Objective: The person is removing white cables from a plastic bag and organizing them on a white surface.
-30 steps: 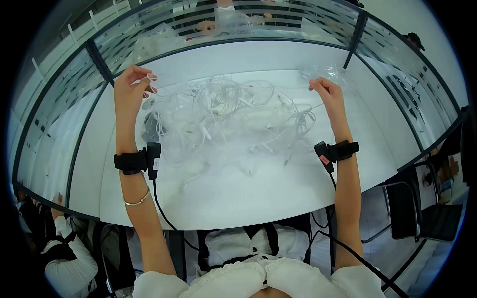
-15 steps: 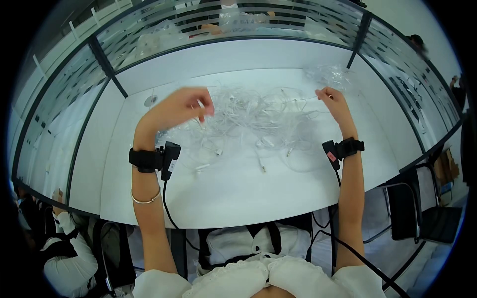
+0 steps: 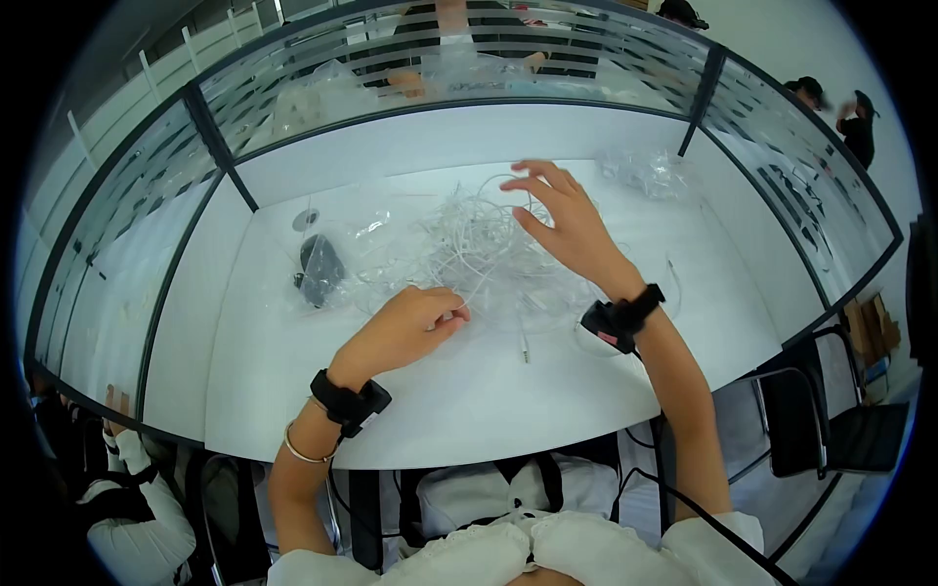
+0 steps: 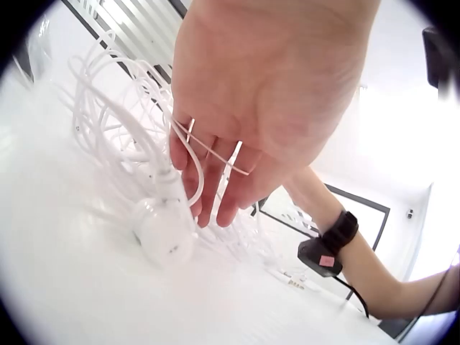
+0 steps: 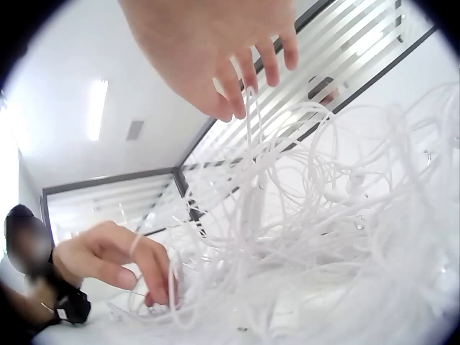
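Note:
A tangled heap of white earphone cables (image 3: 469, 239) lies on the white table (image 3: 489, 420). At the heap's near left edge, my left hand (image 3: 415, 322) has curled fingers around a thin white cable (image 4: 215, 157), which crosses the fingers in the left wrist view. Just beside those fingers lies a white earphone piece (image 4: 164, 228). My right hand (image 3: 572, 230) is raised over the heap's far right side, fingers spread and gently bent, thumb apart. A cable loop (image 5: 251, 115) rises to its fingertips in the right wrist view. A metal-tipped plug (image 3: 526, 352) lies in front of the heap.
A dark object (image 3: 320, 269) in clear plastic lies at the left, near a round table fitting (image 3: 307, 220). Crumpled clear plastic bags (image 3: 645, 174) lie at the back right. Low partitions with striped glass (image 3: 469, 78) enclose the table; a person sits behind them.
My left hand has swung from the far left to the near edge of the heap. The right hand has moved inward from the right and spread its fingers. The heap is drawn closer together.

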{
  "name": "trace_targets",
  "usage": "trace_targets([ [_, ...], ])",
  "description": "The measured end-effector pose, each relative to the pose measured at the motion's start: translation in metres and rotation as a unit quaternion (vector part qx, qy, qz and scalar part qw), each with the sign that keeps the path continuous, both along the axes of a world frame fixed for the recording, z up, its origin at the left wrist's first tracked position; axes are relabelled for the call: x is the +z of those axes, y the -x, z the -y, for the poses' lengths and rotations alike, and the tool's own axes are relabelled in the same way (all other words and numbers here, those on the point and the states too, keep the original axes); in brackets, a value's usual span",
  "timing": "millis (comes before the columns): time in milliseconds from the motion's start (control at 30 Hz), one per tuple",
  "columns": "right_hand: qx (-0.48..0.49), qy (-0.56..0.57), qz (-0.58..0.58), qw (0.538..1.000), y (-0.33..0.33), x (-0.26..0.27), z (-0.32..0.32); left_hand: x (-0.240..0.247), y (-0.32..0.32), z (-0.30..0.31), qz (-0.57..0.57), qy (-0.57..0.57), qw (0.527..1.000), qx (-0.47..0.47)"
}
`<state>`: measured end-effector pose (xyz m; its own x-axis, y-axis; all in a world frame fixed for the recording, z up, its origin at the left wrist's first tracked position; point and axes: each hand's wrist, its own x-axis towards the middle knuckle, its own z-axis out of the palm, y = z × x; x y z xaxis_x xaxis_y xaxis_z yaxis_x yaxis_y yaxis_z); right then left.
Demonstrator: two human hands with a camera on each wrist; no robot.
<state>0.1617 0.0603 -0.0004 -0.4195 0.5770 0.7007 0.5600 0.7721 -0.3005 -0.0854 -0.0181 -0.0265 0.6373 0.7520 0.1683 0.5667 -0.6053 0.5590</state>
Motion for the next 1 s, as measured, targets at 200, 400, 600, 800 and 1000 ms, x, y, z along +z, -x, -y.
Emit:
trace_targets([
  [200, 0.07, -0.084, 0.061, 0.992, 0.058, 0.006, -0.029, -0.015, -0.002, 0.003, -0.02, -0.117, 0.993, -0.001],
  [400, 0.022, 0.037, 0.204, 0.978, 0.084, -0.017, -0.051, -0.002, -0.001, 0.01, 0.065, -0.063, 0.994, 0.056],
  [600, 0.106, 0.126, 0.002, 0.986, 0.066, 0.022, -0.039, 0.003, 0.015, -0.006, 0.35, -0.191, 0.877, 0.267],
  [800, 0.207, 0.155, -0.202, 0.945, 0.054, 0.062, -0.028, -0.027, 0.023, -0.026, 0.337, -0.072, 0.902, 0.259],
  [1000, 0.241, 0.051, -0.287, 0.926, 0.024, 0.109, -0.028, -0.031, 0.021, -0.023, 0.224, -0.024, 0.953, 0.204],
])
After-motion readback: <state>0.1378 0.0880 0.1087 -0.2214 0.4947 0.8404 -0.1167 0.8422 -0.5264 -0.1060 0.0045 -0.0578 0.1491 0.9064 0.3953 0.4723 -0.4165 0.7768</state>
